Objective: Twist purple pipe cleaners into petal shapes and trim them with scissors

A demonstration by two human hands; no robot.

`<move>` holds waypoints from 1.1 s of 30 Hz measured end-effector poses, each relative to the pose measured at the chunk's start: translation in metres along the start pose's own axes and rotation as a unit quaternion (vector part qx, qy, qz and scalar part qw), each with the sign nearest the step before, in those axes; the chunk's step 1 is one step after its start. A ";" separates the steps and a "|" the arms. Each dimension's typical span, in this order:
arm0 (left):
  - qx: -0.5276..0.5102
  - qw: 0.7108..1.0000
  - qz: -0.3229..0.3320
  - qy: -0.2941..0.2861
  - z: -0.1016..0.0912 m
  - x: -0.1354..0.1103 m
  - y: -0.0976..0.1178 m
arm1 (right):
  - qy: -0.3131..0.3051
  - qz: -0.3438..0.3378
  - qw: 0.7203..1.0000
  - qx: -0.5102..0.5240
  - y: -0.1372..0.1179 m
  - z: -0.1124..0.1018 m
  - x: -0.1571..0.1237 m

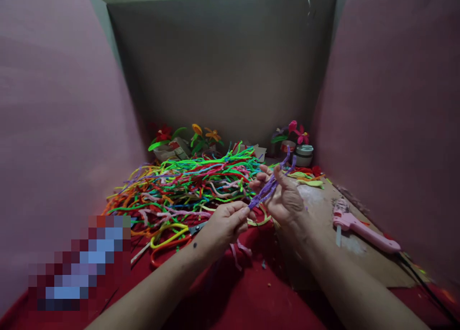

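Note:
My left hand [225, 221] pinches the lower end of a bundle of purple pipe cleaners [270, 186]. My right hand [283, 196] holds the same bundle across its palm, thumb and fingers curled round the strands, whose tips stick up past the fingers. Both hands hover over the red cloth [244, 296], just in front of a big heap of multicoloured pipe cleaners [187, 186].
Scissors with yellow and orange handles [172, 239] lie left of my left hand. A pink glue gun [359, 227] rests on a cardboard sheet [362, 263] at the right. Pipe-cleaner flowers [201, 136] and a small jar [304, 155] stand at the back. Pink walls close in on both sides.

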State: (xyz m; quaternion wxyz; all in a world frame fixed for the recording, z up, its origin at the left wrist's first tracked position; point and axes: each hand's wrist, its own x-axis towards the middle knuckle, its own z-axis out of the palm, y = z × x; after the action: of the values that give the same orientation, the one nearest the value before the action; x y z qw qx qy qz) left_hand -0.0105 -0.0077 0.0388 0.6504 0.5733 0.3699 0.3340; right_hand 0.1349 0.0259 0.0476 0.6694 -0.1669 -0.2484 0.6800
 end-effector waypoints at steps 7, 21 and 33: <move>0.140 0.989 0.030 0.041 -0.002 0.002 0.004 | -0.055 0.099 0.994 0.007 0.026 -0.003 -0.007; 0.612 0.783 0.108 0.026 -0.100 -0.019 0.009 | 0.044 -0.020 0.998 0.049 -0.029 -0.006 0.006; 0.790 0.604 0.086 0.058 -0.102 0.032 -0.028 | 0.034 0.067 0.988 0.136 -0.009 -0.018 0.009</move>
State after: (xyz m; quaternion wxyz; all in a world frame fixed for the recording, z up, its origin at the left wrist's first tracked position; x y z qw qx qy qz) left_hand -0.0818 0.0675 0.0010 -0.1101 0.8729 0.4754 -0.0011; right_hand 0.1519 0.0366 0.0386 0.6466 -0.1137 -0.1187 0.7449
